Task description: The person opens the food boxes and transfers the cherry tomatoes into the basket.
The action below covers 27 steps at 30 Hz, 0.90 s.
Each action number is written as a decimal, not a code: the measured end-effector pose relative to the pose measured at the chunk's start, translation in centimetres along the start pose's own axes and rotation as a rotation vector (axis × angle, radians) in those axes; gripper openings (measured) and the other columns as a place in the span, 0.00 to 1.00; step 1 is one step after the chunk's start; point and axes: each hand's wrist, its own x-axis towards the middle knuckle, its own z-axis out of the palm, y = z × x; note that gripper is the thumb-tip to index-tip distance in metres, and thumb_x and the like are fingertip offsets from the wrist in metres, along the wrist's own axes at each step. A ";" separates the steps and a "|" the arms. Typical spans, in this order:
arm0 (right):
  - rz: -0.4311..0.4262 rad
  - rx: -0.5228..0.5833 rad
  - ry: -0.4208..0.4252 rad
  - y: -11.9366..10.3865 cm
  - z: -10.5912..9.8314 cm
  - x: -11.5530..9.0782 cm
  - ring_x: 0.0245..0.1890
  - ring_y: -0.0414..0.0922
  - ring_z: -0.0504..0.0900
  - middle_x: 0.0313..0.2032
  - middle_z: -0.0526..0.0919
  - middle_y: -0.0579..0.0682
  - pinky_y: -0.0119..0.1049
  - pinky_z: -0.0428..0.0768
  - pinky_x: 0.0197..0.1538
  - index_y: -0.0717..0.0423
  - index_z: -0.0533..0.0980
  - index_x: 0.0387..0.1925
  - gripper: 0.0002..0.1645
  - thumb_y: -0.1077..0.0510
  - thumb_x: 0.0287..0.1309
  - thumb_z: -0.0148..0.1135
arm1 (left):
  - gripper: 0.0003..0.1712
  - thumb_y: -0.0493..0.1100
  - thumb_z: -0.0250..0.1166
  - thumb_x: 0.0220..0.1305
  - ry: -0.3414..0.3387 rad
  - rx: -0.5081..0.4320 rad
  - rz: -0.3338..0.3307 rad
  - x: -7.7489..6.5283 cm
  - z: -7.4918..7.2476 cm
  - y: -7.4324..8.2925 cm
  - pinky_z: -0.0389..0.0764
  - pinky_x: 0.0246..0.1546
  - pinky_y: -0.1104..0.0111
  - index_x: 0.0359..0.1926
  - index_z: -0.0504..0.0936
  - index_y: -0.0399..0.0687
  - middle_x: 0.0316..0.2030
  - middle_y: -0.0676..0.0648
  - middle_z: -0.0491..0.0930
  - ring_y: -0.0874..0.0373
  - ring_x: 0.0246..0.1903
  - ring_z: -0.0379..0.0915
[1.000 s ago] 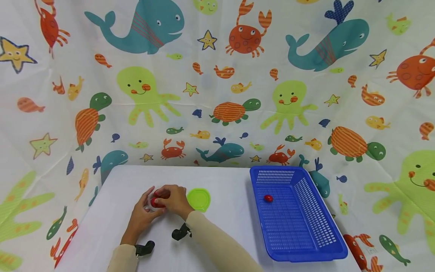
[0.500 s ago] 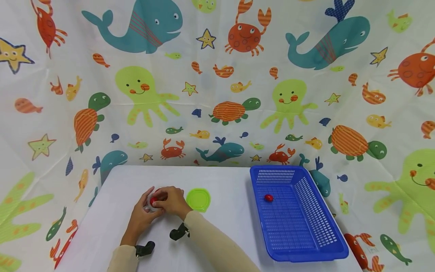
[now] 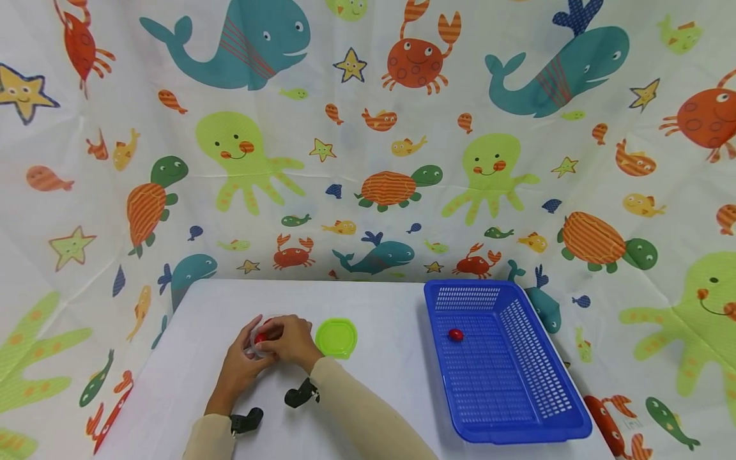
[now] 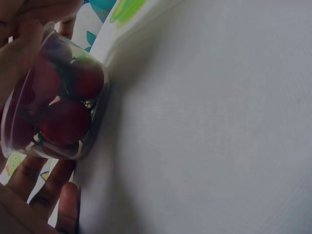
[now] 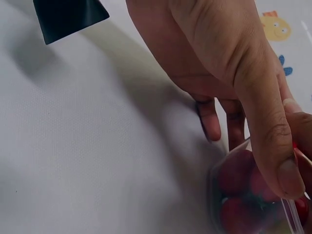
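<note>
My left hand [image 3: 238,365] grips a small clear plastic tub [image 4: 84,146] from its side, with fingers around the wall. Several red cherry tomatoes [image 4: 67,122] show through it. The tub stands on the white table. Over its open top my right hand [image 3: 294,342] bends down, thumb and fingers around a cherry tomato [image 3: 261,337] at the rim. In the right wrist view the right thumb [image 5: 273,141] crosses the tub's edge, and the fingertips are partly hidden. Just right of the hands lies a round light-green lid [image 3: 336,337].
A blue perforated plastic basket [image 3: 443,390] stands on the table at the right. One cherry tomato [image 3: 456,335] lies in its left part. Behind the white table [image 3: 374,377] hangs a curtain [image 3: 356,153] printed with sea animals.
My right hand has shifted slightly left and turned inward over the tub, covering more of the red tomato. The left hand keeps its grip, and the lid and basket have stayed put.
</note>
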 end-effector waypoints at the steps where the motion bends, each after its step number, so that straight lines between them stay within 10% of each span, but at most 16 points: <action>1: 0.005 0.006 0.007 0.0 0.1 0.0 0.33 0.25 0.79 0.27 0.84 0.28 0.40 0.64 0.58 0.34 0.86 0.37 0.13 0.46 0.47 0.78 | 0.60 0.58 0.76 0.53 -0.001 -0.004 0.001 0.0 0.0 0.0 0.68 0.64 0.39 0.79 0.49 0.68 0.77 0.40 0.54 0.33 0.71 0.57; 10: 0.035 0.068 0.051 0.0 0.2 -0.1 0.32 0.26 0.78 0.28 0.84 0.29 0.36 0.70 0.59 0.34 0.86 0.36 0.13 0.48 0.46 0.79 | 0.60 0.57 0.77 0.52 -0.003 -0.017 0.001 0.0 0.1 -0.1 0.69 0.64 0.38 0.78 0.49 0.68 0.77 0.41 0.54 0.34 0.70 0.60; 15: 0.054 0.142 0.067 0.0 0.2 -0.2 0.33 0.27 0.79 0.32 0.84 0.29 0.22 0.81 0.40 0.34 0.86 0.37 0.13 0.49 0.48 0.78 | 0.61 0.61 0.77 0.50 0.000 -0.002 -0.018 -0.1 0.0 0.1 0.68 0.64 0.37 0.78 0.48 0.69 0.77 0.41 0.55 0.34 0.71 0.59; 27: 0.016 0.159 0.141 -0.1 -0.4 -0.9 0.41 0.29 0.82 0.41 0.85 0.29 0.24 0.83 0.47 0.34 0.85 0.45 0.16 0.49 0.52 0.75 | 0.61 0.60 0.76 0.51 0.012 0.005 -0.014 0.0 0.0 0.0 0.67 0.64 0.35 0.79 0.49 0.67 0.77 0.40 0.54 0.34 0.71 0.58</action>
